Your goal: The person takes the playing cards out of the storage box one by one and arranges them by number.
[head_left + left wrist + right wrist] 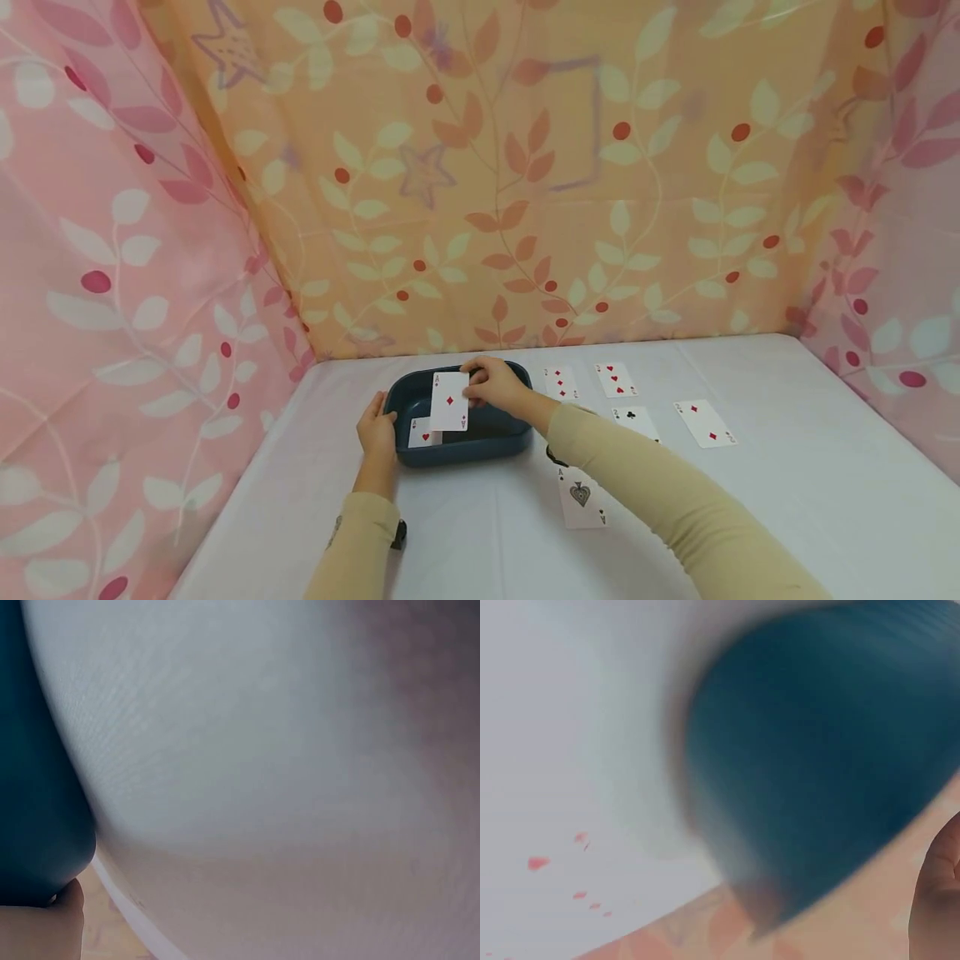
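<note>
In the head view my right hand (pixel 501 388) pinches the ace of diamonds (pixel 442 410) by its right edge, face up, over a dark blue tub (pixel 468 454). My left hand (pixel 377 432) grips the tub's left side, thumb at the rim. Inside the tub an ace of hearts (pixel 420 434) shows, partly hidden behind the held card. The left wrist view catches the tub's outer wall (pixel 37 765) with a fingertip against it. From the right wrist, the tub (pixel 810 750) looks blurred, and part of the right hand (pixel 936 904) enters at the right edge.
Right of the tub, face up on the white table (pixel 810 492), lie a three of diamonds (pixel 562 382), three of hearts (pixel 617 380), two of clubs (pixel 632 421), two of diamonds (pixel 705 423) and ace of spades (pixel 581 504). My right sleeve overlaps some cards. Patterned cloth (pixel 495 167) surrounds the table.
</note>
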The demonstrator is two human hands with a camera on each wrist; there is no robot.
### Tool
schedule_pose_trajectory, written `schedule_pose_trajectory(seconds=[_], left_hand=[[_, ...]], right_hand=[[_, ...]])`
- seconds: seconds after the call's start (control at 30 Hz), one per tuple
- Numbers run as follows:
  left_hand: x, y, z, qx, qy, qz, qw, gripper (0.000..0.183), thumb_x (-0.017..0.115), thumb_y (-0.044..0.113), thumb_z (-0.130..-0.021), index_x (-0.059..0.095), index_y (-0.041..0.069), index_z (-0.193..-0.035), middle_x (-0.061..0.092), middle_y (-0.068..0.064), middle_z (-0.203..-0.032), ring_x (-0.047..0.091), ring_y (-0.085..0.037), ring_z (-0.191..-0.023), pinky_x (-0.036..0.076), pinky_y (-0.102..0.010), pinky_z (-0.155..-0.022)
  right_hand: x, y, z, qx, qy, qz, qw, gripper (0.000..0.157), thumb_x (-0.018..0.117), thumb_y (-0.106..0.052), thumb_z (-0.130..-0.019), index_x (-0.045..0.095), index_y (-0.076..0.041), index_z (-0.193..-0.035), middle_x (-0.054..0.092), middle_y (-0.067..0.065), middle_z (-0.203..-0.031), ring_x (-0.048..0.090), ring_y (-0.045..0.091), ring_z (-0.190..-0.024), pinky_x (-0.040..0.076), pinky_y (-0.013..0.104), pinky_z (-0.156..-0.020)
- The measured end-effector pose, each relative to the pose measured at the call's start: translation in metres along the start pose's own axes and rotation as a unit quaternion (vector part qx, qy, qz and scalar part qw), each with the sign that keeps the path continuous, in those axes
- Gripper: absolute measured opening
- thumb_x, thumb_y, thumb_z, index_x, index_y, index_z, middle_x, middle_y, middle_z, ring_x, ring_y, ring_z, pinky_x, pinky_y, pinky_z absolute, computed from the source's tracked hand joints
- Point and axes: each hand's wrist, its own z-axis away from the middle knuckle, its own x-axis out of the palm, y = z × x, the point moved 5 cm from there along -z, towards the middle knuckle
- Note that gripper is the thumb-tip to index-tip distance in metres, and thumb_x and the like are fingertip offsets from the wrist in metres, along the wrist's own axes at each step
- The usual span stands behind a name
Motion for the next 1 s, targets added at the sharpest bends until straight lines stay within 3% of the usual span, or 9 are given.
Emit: schedule_pose_trajectory(seconds=[0.37, 1.0], left_hand=[[0.000, 0.000, 0.001, -0.003, -0.004, 0.011, 0.9999, 0.056, 0.036, -0.013, -0.096, 0.028, -0.002, -0.150, 0.031, -0.017, -0.154, 0.027, -0.023, -0.142, 0.022, -0.032, -0.115], [0.000, 0.001, 0.003, -0.008, -0.018, 0.038, 0.9991, 0.056, 0.036, -0.012, -0.096, 0.028, -0.002, -0.150, 0.029, -0.016, -0.154, 0.026, -0.022, -0.143, 0.021, -0.030, -0.115]], right_hand=[[-0.052, -0.001, 0.023, 0.028, 0.003, 0.013, 1.000, 0.035, 0.064, 0.004, -0.090, 0.052, 0.009, -0.122, 0.066, 0.007, -0.075, 0.065, 0.016, -0.060, 0.059, 0.033, -0.067], [-0.106, 0.001, 0.065, 0.077, 0.029, 0.012, 0.997, 0.036, 0.062, 0.001, -0.092, 0.051, 0.006, -0.126, 0.068, 0.009, -0.080, 0.066, 0.020, -0.066, 0.059, 0.031, -0.069]])
